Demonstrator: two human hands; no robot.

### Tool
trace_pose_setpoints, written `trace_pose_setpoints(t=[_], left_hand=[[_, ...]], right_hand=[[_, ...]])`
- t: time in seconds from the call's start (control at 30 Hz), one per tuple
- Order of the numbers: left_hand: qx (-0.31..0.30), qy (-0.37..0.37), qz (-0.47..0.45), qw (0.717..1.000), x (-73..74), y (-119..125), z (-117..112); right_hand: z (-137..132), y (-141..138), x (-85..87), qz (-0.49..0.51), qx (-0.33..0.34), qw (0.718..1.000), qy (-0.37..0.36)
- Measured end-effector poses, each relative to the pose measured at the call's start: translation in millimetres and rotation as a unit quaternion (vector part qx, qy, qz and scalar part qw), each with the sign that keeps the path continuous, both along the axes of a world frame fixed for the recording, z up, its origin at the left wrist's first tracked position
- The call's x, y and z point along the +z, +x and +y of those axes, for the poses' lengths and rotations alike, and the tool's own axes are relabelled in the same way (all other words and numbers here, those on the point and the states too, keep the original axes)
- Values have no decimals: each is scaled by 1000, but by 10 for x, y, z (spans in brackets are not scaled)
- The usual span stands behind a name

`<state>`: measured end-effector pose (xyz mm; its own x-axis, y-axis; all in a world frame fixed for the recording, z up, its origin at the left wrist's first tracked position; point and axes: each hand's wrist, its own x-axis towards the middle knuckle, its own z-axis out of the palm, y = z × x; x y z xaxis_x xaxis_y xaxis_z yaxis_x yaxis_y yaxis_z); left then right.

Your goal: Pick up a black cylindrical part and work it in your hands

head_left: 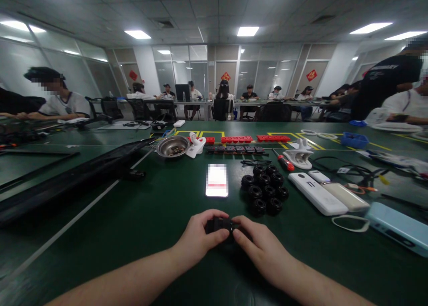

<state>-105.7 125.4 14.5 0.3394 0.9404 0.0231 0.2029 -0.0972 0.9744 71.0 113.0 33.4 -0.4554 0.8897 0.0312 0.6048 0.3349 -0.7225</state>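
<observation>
My left hand (202,230) is wrapped round a small black part (218,224), thumb in front and fingers behind. At the part's right end, my right hand (257,243) pinches with thumb and fingertips; the exact piece between them is too dark to make out. Both hands are low over the green table (150,234). Just beyond them lies a phone (216,181) with a lit screen. To its right sits a cluster of round black ring-like parts (264,185), several of them pressed close together.
A metal bowl (173,147) with small pieces stands beyond, near red trays (236,139) and a black strip of parts (236,150). A screwdriver (285,162), a white power bank (317,193) and a light-blue device (397,228) lie right. A long black bar (76,176) stretches left.
</observation>
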Motion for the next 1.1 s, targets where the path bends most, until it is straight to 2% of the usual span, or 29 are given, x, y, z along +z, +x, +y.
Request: trace_pose_setpoints(t=[0.1, 0.27, 0.37, 0.47, 0.63, 0.77, 0.9, 1.1], left_hand=[[-11, -4, 6, 1000, -19, -7, 18], [-17, -8, -17, 1000, -26, -10, 30], [-1, 5, -1, 1000, 0, 2, -3], [9, 12, 17, 1000, 20, 10, -21], [-16, -12, 26, 999, 4, -3, 20], [-12, 4, 12, 1000, 2, -16, 27], [3, 20, 6, 1000, 16, -20, -8], [-14, 18, -8, 1000, -27, -19, 3]], right_hand=[[8, -3, -11, -6, 8, 1000, 1], [-50, 1, -17, 1, 0, 997, 77], [-61, -3, -6, -6, -24, 999, 47], [-29, -11, -6, -30, -16, 999, 14], [-3, -7, -20, -40, -10, 998, 42], [-41, 8, -6, -22, -4, 997, 75], [-40, -5, 22, -22, 0, 998, 60], [-8, -8, 18, -30, 17, 998, 45]])
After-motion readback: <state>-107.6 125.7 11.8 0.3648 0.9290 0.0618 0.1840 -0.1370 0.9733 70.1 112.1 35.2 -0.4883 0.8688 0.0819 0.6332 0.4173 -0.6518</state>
